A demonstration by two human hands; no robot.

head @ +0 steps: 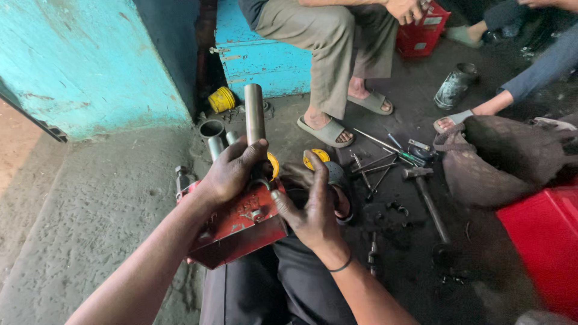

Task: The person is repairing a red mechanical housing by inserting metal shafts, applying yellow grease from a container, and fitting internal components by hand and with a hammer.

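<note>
The left hand (pixel 235 171) is clamping its fingers around the upright grey metal tube (pixel 254 114) that is rising from the top of the red painted metal block (pixel 241 225), which is resting on the person's lap. The right hand (pixel 313 210) is touching the block's right edge, fingers curled together against it; whether it is gripping anything, cannot tell. Right of the block, a steel-headed hammer (pixel 424 195) and loose thin metal tools (pixel 376 165) are lying on the dark oily floor (pixel 409 253), and beyond the block another person's sandalled foot (pixel 328 129) is resting.
</note>
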